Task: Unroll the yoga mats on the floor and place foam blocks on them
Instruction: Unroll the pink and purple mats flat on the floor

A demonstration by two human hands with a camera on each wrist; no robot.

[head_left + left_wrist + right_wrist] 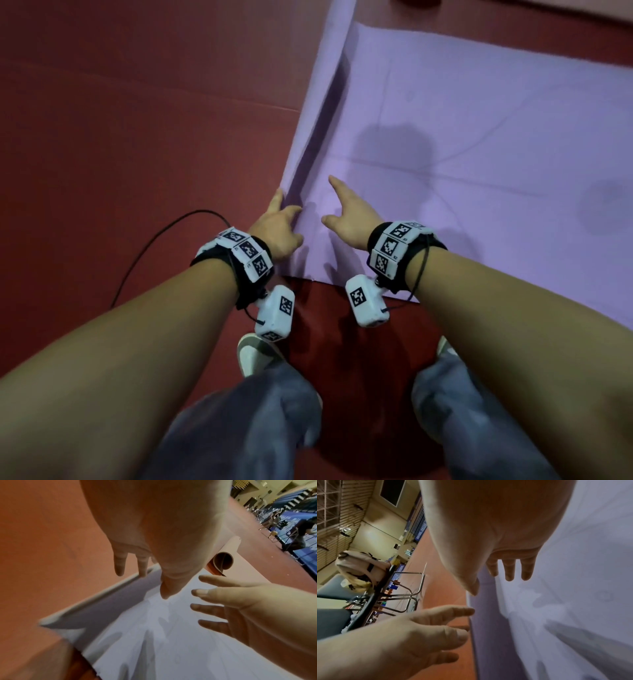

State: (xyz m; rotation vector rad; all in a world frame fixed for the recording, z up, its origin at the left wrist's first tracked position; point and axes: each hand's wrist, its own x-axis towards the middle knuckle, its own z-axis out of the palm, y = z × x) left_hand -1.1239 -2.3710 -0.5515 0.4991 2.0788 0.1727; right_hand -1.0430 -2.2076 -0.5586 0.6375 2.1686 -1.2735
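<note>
A purple yoga mat lies unrolled on the red floor, stretching to the right. Its left end curls upward as a long raised flap. My left hand is at the near corner of that flap, its straight fingers touching the raised edge. My right hand hovers just right of it over the flat mat, fingers spread and holding nothing. Each wrist view shows the other hand, the right and the left, with fingers straight. No foam block is in view.
A second mat lies still rolled on the floor beyond the purple one. A black cable loops over the floor to the left. My shoes stand at the mat's near edge. Metal-framed chairs and a bag stand further left.
</note>
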